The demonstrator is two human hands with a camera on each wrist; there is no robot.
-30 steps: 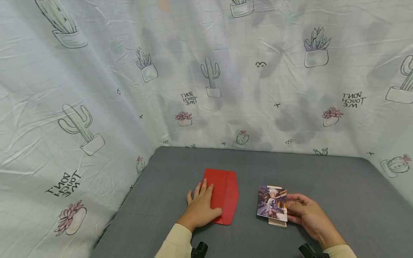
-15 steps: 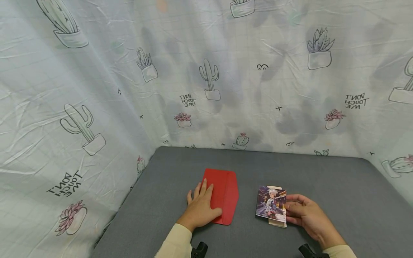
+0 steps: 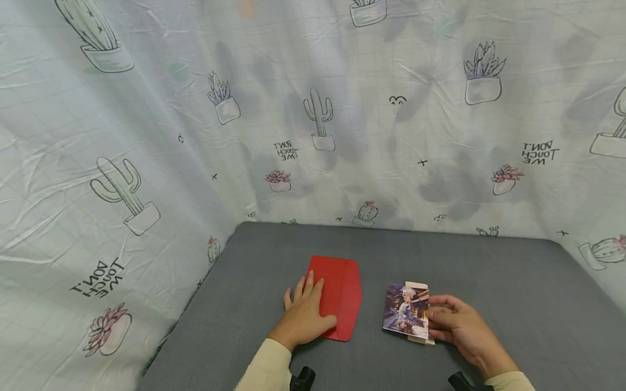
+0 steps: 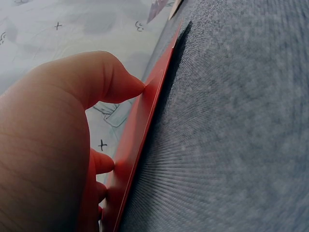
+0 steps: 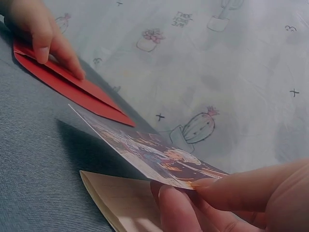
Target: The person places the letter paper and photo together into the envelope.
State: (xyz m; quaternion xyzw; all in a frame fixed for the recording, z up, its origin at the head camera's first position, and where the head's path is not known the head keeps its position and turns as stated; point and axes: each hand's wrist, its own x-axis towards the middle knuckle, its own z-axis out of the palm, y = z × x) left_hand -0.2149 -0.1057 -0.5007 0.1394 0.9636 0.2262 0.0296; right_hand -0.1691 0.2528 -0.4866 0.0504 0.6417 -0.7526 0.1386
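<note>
I note the picture card, pinched in the right hand, has shifted leftward, narrowing its gap to the red envelope under the flat-fingered left hand

That envelope is plain red, the table grey. The picture card is mostly purple; cactus drawings dot the pale curtain.

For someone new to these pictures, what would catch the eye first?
Probably the red envelope, on the grey table under the left hand. Next, the picture card that the right hand pinches over a beige paper. Behind the table hangs a cactus-printed cloth.
</note>
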